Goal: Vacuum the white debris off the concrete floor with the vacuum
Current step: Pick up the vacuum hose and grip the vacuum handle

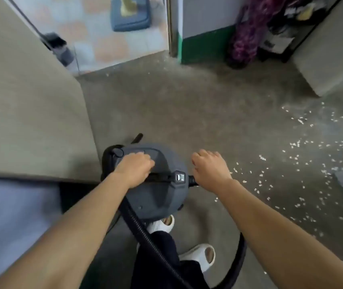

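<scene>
A grey canister vacuum (pixel 156 195) stands on the concrete floor (pixel 187 113) right in front of my feet. My left hand (pixel 134 170) is closed around its black top handle. My right hand (pixel 210 170) hovers just right of the canister, fingers curled, above a black stub on its side; what it holds, if anything, is hidden. A black ribbed hose (pixel 145 236) runs from the canister back between my legs and loops right. White debris (pixel 304 163) is scattered over the floor to the right.
A beige mattress or cushion (pixel 26 105) fills the left side. A doorway onto a tiled floor (pixel 108 44) lies ahead, with a broom head (pixel 57 43) and a blue bin lid (pixel 131 17). A beige block (pixel 333 51) and purple cloth (pixel 247 34) stand at the back right.
</scene>
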A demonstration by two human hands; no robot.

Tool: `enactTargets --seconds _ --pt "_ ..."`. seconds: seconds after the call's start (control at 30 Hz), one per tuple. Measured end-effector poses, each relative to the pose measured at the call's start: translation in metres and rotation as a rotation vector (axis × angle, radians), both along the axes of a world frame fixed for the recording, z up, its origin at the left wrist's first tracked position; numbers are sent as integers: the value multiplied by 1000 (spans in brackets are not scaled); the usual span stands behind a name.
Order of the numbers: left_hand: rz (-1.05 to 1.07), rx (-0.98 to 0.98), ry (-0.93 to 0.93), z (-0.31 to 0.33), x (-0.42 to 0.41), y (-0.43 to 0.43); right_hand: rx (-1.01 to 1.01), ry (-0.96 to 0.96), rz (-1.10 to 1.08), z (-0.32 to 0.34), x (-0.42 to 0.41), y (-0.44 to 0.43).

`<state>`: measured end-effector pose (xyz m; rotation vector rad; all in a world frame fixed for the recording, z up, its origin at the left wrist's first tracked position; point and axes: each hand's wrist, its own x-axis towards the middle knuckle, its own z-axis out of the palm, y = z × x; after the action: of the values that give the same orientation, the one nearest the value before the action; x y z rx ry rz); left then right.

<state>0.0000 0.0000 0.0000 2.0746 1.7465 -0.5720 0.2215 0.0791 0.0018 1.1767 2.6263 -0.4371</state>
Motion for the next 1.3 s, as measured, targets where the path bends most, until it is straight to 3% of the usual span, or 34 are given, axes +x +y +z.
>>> enactTargets --seconds 0.1,0.17,0.27,0.5,0.67,0.77,0.9,1.0,1.13,1.2,1.3 --pt "333 66 46 -34 -34 -24 -28 39 94 -26 -44 -11" --pt "671 40 65 -53 -50 -41 -58 26 155 -43 -73 -23" --pt "1123 -34 -103 -80 -59 -50 -59 63 218 -67 -104 -34" --pt "1344 86 -349 -90 -74 -45 -71 43 263 -83 -146 -38" --pt "1355 303 -337 -55 -80 -39 -38 113 189 -66 -177 -20" --pt "1340 388 -344 -26 -78 -29 -85 240 32 -40 -202 0" --pt "1172 478 -458 5 -54 -6 -187 302 -230 -4 -225 29" --pt "1063 496 -591 15 -29 11 -302 288 -499 9 -223 52" --pt "964 481 -783 14 14 23 -611 388 -833 8 -192 84" --pt "893 449 -903 10 35 24 -592 423 -926 2 -166 95" --pt "759 398 -909 -7 51 20 -497 404 -1048 -10 -122 102"
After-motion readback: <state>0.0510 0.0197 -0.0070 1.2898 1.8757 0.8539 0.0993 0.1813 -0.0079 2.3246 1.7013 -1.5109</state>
